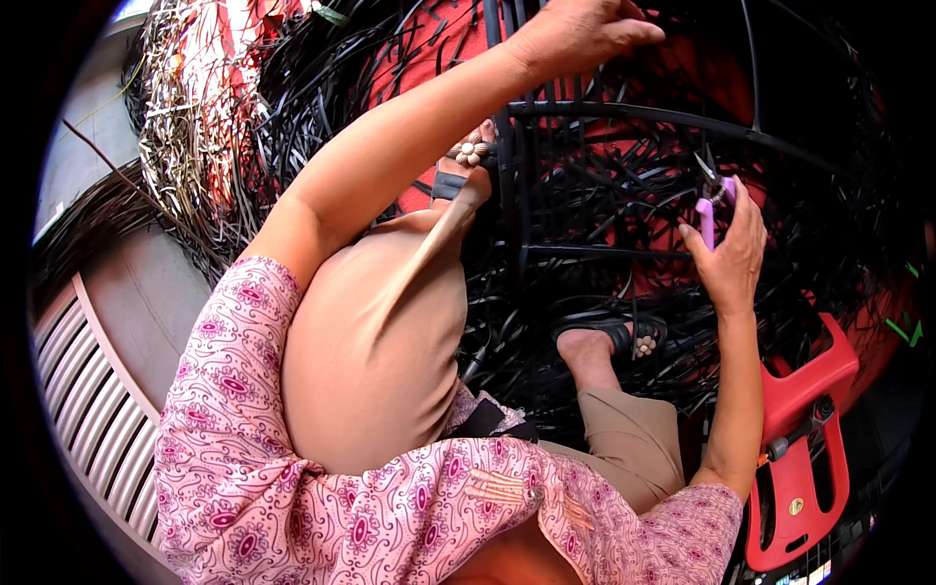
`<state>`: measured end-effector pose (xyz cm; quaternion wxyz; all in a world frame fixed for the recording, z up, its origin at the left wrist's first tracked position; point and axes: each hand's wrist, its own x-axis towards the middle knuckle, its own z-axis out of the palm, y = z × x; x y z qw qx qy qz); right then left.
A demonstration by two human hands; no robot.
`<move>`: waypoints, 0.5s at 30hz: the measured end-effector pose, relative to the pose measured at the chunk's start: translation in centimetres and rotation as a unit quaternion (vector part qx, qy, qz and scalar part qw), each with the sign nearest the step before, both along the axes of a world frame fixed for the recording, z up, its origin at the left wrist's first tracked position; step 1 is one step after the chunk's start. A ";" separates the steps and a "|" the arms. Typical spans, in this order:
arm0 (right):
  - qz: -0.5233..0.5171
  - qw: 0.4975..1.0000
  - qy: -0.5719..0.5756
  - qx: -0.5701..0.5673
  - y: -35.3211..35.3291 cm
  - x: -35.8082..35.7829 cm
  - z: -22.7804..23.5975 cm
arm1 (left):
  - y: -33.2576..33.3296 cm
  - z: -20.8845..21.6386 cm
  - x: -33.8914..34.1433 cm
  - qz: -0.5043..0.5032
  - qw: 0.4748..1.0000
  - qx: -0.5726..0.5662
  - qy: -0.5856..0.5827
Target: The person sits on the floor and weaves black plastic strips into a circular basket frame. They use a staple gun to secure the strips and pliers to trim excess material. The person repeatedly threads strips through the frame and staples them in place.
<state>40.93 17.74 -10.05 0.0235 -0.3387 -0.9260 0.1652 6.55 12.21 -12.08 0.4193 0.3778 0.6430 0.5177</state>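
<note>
My right hand (731,249) is closed around the purple handles of a pair of spring-loaded pliers (706,216), their metal jaws pointing up and away from me. My left hand (590,34) reaches across to the top edge of the view, partly cut off. Its fingers are curled by the upper bars of a black frame (634,112), and whatever they grip cannot be made out. Thin upright bars and a curved crossbar make up this frame, which stands in front of me. Black flat strips (595,195) lie tangled in and around it.
A large heap of black strips (210,127) spreads at the far left over a red surface (429,49). A slatted light bench (97,400) is at my left. At lower right stands a red slotted plastic piece (799,478). My sandalled feet rest among the strips.
</note>
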 end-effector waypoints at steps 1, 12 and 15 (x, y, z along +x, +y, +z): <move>-0.019 1.000 -0.015 0.012 0.1 1.8 1.5 | -0.4 -0.9 -0.9 0.041 0.991 0.052 0.119; -0.500 0.838 -0.028 0.216 -3.4 32.3 12.3 | -4.6 -3.6 -0.4 0.083 0.992 0.073 0.058; -0.640 0.750 0.022 0.167 -6.7 39.0 14.0 | -6.1 -3.8 0.4 0.060 0.991 0.083 0.081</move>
